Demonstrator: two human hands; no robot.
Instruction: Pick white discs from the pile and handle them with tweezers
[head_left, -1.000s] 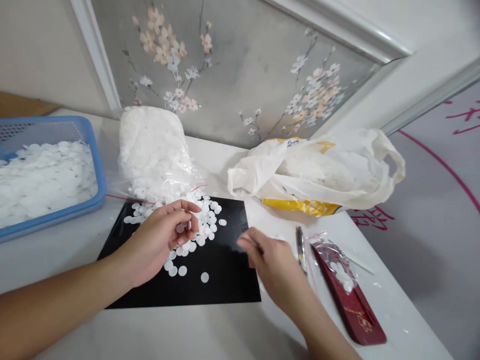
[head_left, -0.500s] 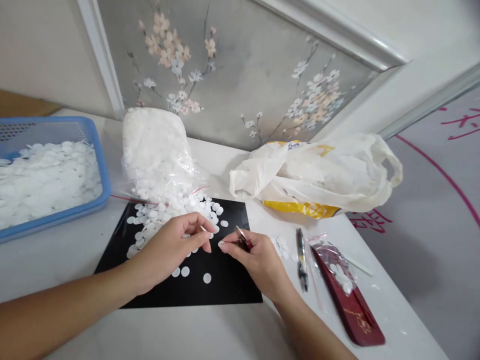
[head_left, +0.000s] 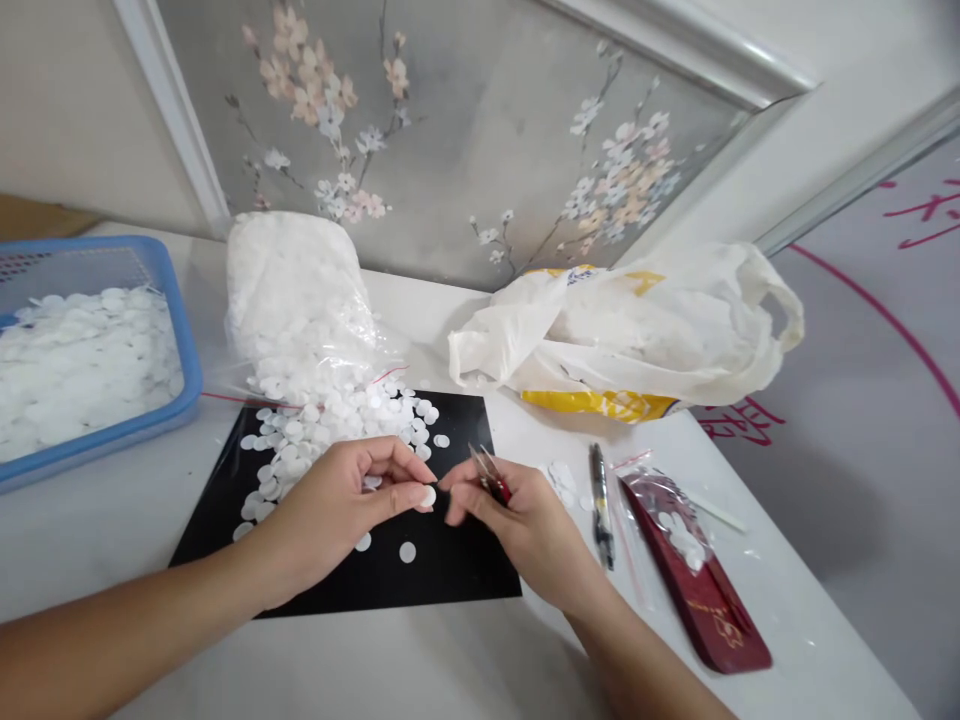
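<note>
My left hand point(head_left: 375, 490) pinches a small round white disc point(head_left: 428, 497) between thumb and forefinger, above a black sheet point(head_left: 465, 570). Close beside it, my right hand point(head_left: 510, 510) is closed around a two-pointed metal tool point(head_left: 487, 468) with a red part, its tips up; whether it is tweezers or snips I cannot tell. The right thumb and forefinger nearly meet the left fingertips. Behind my left hand spreads a heap of white discs point(head_left: 315, 430), and a single loose disc point(head_left: 407, 552) lies on the sheet in front.
A blue basket point(head_left: 191, 370) of discs stands at left. A clear bag point(head_left: 292, 280) full of discs rests behind the heap. At right are a white and yellow plastic bag point(head_left: 622, 330), a pen point(head_left: 601, 505) and a dark red case point(head_left: 720, 630) under a small bag.
A white disc at my right fingertips is now in my left fingers, which have closed. The hands have drawn together, and the camera view has shifted slightly.
</note>
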